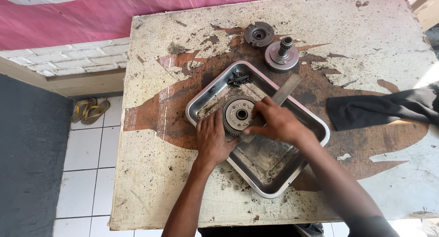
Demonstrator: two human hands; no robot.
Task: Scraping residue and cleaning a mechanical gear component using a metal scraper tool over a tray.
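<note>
A round toothed metal gear assembly (238, 114) lies in a shallow steel tray (274, 184) on a worn table. My left hand (213, 140) rests on the tray's near-left rim with fingers against the gear's left edge. My right hand (277, 122) grips a flat grey metal tool (286, 89), its handle slanting up to the right, its lower end at the gear's right side. A small pile of dark bolts (238, 78) sits in the tray's far corner.
Two more round metal parts, a flat disc (259, 34) and a hub with a toothed shaft (281, 55), lie beyond the tray. A dark cloth (379, 108) lies at the right. Tiled floor with sandals (89, 110) is left of the table (155, 173).
</note>
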